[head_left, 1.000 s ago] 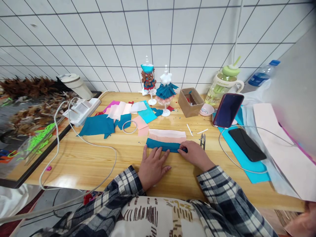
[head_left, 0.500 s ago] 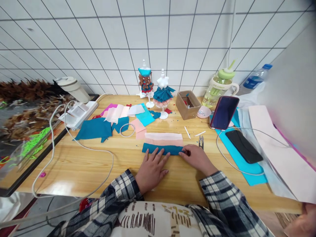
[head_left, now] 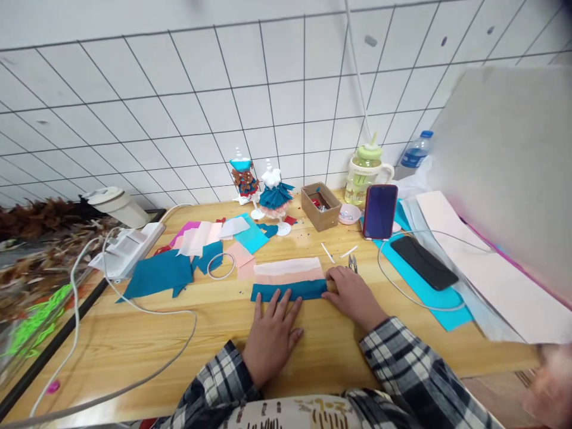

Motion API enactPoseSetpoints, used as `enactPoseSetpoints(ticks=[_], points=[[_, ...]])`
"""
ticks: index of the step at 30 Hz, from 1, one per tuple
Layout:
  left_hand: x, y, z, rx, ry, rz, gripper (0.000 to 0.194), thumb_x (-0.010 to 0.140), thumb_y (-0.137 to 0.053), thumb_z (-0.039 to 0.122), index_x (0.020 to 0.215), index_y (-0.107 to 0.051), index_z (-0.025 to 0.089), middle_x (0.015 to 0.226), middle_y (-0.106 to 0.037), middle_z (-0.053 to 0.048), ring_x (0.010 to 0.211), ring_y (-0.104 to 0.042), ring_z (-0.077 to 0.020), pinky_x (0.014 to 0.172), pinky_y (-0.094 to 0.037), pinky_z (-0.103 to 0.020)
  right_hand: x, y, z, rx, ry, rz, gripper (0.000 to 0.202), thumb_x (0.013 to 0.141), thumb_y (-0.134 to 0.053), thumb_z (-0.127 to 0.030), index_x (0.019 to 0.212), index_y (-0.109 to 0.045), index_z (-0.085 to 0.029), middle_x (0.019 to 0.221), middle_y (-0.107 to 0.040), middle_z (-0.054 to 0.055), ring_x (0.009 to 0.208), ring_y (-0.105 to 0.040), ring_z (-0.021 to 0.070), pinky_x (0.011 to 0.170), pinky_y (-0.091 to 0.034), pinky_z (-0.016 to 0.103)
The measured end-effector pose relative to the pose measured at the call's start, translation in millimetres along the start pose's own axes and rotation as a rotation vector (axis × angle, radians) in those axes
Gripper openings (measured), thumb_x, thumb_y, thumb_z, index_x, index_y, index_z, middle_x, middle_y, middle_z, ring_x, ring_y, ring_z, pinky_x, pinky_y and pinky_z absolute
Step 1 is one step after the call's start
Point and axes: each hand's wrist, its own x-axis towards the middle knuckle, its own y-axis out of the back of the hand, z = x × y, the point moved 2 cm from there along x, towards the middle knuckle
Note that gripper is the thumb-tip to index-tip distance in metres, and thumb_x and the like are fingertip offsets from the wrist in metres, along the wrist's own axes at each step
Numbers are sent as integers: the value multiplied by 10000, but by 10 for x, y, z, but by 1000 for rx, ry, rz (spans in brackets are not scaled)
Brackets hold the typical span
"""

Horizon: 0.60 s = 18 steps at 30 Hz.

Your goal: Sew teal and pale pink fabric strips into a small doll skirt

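My left hand (head_left: 271,342) lies flat with spread fingers, its fingertips pressing the lower edge of a teal fabric strip (head_left: 308,289). At the strip's right end is my right hand (head_left: 357,298), fingers curled, with the thumb against the strip's corner. Directly above the teal strip lie a peach fabric strip (head_left: 288,274) and a pale pink strip (head_left: 288,264), partly overlapped. Small thread snips (head_left: 353,263) rest just beyond my right hand. Two narrow white pieces (head_left: 328,252) lie behind them.
Two small dress forms (head_left: 276,199) wear ruffled outfits. Nearby are a cardboard box (head_left: 324,213), pink dish (head_left: 349,214), green-lidded jug (head_left: 364,176), upright phone (head_left: 379,211) and flat black phone (head_left: 423,262). Fabric scraps (head_left: 158,274), a ring (head_left: 221,266), cables (head_left: 192,333) and a power strip (head_left: 129,250) lie leftward.
The head view has tilted up and shifted right. My right hand's index finger has lifted slightly from the strip's end, while its thumb stays there. My left hand stays flat on the strip.
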Motion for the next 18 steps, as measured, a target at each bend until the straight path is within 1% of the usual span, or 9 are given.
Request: enactPoseSetpoints(ticks=[1,3,4,6,8,11,14,18], points=[[1,-6,0,14,-4,4,564,941,-419,447,1476,-309,305,1517,-368,-86,1374,-324,-346,1082,-162,-685,-44,15,-29,-18,32,44,288,815,-627,-278,1084,-594,-183,1120,-622,104,1041,-543,257,884,-410,383],[1,-20,0,33,-13,11,568,938,-432,431,1477,-310,299,1517,-366,-90,1373,-326,-350,1077,-200,-668,-157,14,-134,-62,116,123,415,854,-568,-287,1259,-545,-200,1369,-496,126,1252,-425,294,1012,-336,449],[0,-26,-1,37,-15,15,568,939,-429,433,1478,-309,298,1517,-366,-92,1371,-329,-350,1076,-216,-659,-218,-7,-203,-87,161,144,466,873,-542,-315,1328,-505,-221,1462,-410,113,1332,-341,308,1063,-276,486],[0,-36,0,38,-17,22,571,945,-413,453,1482,-303,293,1517,-365,-98,1368,-332,-350,1073,-240,-644,-328,-83,-340,-131,236,128,544,889,-513,-413,1409,-430,-278,1564,-256,59,1414,-199,328,1114,-142,561],[0,-39,3,39,-16,22,579,948,-401,461,1489,-288,287,1520,-359,-103,1370,-327,-352,1070,-242,-649,-401,-170,-430,-157,257,81,566,904,-471,-481,1437,-389,-311,1594,-163,19,1441,-130,323,1123,-69,590],[5,-36,7,40,-11,9,581,946,-409,444,1491,-280,289,1527,-347,-106,1378,-312,-362,1057,-225,-685,-439,-243,-439,-177,220,30,538,931,-404,-512,1437,-390,-328,1601,-106,-5,1454,-97,309,1122,-56,602],[10,-32,9,26,0,-14,569,941,-415,433,1482,-300,300,1530,-342,-99,1383,-306,-365,1040,-244,-695,-453,-235,-353,-195,165,15,511,946,-374,-501,1429,-404,-338,1599,-100,-14,1456,-94,311,1119,-68,611],[10,-33,11,10,11,-34,558,943,-410,420,1478,-305,307,1533,-340,-84,1386,-308,-357,1033,-250,-700,-499,-175,-222,-223,108,19,482,949,-384,-460,1419,-419,-358,1595,-134,-10,1449,-123,328,1105,-80,634]])
